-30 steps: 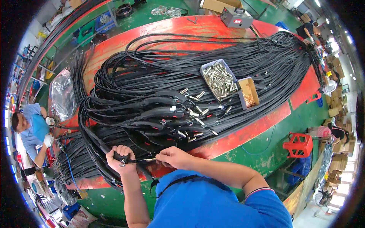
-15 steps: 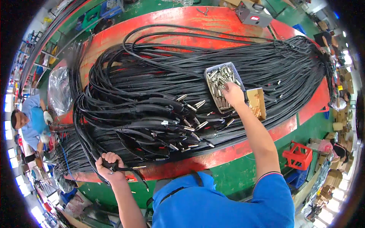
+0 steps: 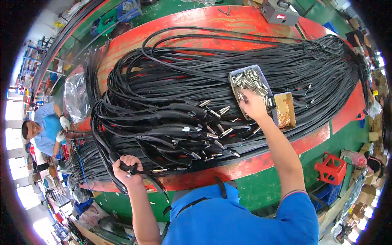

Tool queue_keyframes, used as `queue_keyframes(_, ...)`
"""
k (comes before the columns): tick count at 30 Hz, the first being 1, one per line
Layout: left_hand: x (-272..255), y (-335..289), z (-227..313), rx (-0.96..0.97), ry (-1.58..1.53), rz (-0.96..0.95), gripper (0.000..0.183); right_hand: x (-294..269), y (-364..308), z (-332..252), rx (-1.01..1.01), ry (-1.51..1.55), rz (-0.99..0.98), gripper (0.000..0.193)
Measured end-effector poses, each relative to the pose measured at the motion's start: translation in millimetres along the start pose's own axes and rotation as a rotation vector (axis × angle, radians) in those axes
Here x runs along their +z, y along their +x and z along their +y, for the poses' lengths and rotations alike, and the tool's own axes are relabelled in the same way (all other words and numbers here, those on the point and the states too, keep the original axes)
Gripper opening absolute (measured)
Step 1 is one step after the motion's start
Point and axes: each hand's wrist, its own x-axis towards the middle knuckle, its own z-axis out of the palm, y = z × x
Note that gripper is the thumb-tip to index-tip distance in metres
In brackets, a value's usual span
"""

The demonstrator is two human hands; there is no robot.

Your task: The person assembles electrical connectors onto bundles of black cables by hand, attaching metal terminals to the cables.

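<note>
My left hand (image 3: 128, 168) is closed around a black cable (image 3: 154, 183) at the near left edge of the table, its loose end hanging past the edge. My right hand (image 3: 254, 104) is at the near side of an open box (image 3: 266, 74) of silver metal connectors (image 3: 254, 80). Its fingers are bent in a pinch, with a metal connector partly showing between them. Right of that hand sits a small cardboard box (image 3: 284, 100) with copper-coloured pieces. Between my hands lie several cable ends with silver connectors (image 3: 226, 132) on them.
Long black cables (image 3: 196, 65) cover much of the red table (image 3: 188, 18). A grey case (image 3: 280, 13) stands at its far right. Another person (image 3: 45, 126) with gloved hands works at the left. A red plastic stool (image 3: 330, 168) stands on the green floor at the right.
My right hand has drawn back slightly toward the near side of the connector box, its fingers now pinched. My left hand keeps its grip. The whole view has shifted a little.
</note>
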Motion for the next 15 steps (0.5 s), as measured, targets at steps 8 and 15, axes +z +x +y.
queue_keyframes(8,8,-6,6,-0.109,-0.064,0.001,0.015,-22,-108,-161,-0.036,0.963,-0.206,0.038)
queue_keyframes(15,9,-20,25,-0.154,-0.132,-0.034,0.015,-8,-152,-254,-0.246,0.781,-0.359,0.032)
